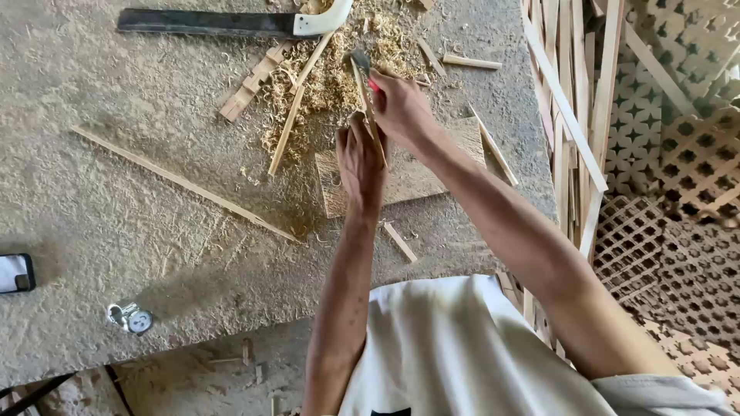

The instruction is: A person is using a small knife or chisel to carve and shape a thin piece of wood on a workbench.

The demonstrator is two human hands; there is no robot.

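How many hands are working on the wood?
2: the left hand grips the lower end of a thin wooden strip, and the right hand holds a red-handled tool against it, just above. No other hands show.

The phone [15, 273] is cut off by the left picture edge at the bench's left side. The saw [231, 21] handle runs out past the top edge. The right hand [401, 108] covers most of the tool [361, 65] it grips; only a red bit and a blade tip show. The left hand [361, 162] hides the lower end of the strip [375, 127] and part of the board [416, 173]. The small metal item [129, 317] near the bench's front edge is too small to tell.
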